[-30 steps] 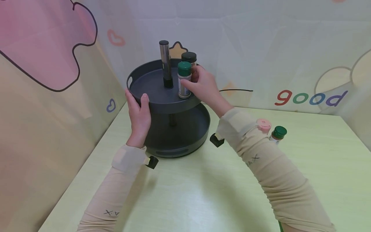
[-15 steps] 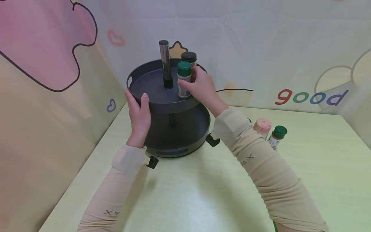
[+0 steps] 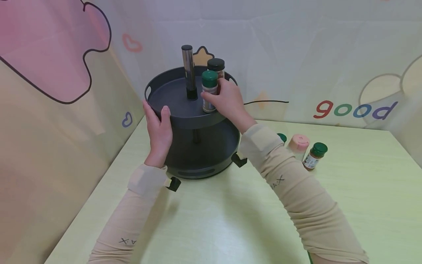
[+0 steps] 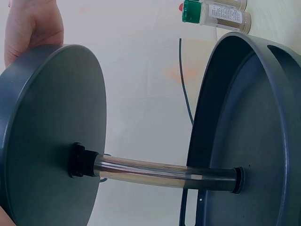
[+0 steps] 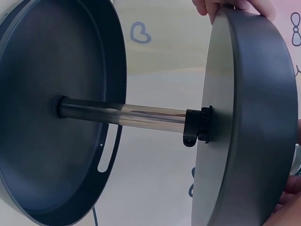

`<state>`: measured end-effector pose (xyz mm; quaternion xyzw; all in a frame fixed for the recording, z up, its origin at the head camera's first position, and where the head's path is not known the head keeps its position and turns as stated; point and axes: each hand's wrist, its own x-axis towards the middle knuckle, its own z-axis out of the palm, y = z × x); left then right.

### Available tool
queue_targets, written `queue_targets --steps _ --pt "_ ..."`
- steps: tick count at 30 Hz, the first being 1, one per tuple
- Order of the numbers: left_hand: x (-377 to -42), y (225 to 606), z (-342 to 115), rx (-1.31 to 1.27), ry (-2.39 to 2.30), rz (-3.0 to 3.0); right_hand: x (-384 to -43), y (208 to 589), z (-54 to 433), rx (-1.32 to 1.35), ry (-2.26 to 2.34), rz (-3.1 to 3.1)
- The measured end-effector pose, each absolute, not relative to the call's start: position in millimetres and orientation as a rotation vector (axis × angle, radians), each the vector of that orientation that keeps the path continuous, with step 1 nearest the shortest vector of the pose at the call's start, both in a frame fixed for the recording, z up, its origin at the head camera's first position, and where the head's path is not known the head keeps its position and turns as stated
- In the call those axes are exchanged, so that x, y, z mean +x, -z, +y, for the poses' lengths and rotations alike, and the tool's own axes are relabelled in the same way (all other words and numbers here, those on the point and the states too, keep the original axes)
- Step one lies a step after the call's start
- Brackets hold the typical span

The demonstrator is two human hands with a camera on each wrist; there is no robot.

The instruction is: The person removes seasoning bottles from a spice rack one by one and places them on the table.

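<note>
Left hand (image 3: 159, 132): spread, thumb and fingers laid against the outer wall of the upper tray (image 3: 197, 123) at its front-left edge. Right hand (image 3: 229, 101): reaches over the right rim, pinching the green-capped jar (image 3: 210, 82) between thumb and fingers. That jar is upright, just inside the tray's front-right wall; whether its base bears fully cannot be told. The black-capped jar (image 3: 215, 65) stands close behind it, near the rear-right rim. Free room for movement lies left of the central post (image 3: 189, 69), out to the slotted rim. The lower tray (image 3: 211, 154) sits beneath, with a wide gap between tiers. On the bench (image 3: 211, 216), well right of the stand, a pink-capped jar (image 3: 299, 142) and a labelled jar (image 3: 314, 157) stand side by side, away from the bench's right edge.
</note>
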<state>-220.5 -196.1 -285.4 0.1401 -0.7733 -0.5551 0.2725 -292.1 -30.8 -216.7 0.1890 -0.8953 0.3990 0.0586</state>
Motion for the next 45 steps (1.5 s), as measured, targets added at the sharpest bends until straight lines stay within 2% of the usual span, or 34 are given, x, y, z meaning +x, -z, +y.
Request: queue_targets --steps 10,45 --pt "-220.9 285.1 -196.0 0.381 1.494 -2.081 -291.1 215.4 -28.2 0.603 -1.265 -2.705" --pt "-219.8 286.0 -195.0 0.389 1.504 -2.084 -292.6 219.5 -10.0 0.661 -1.896 -2.297"
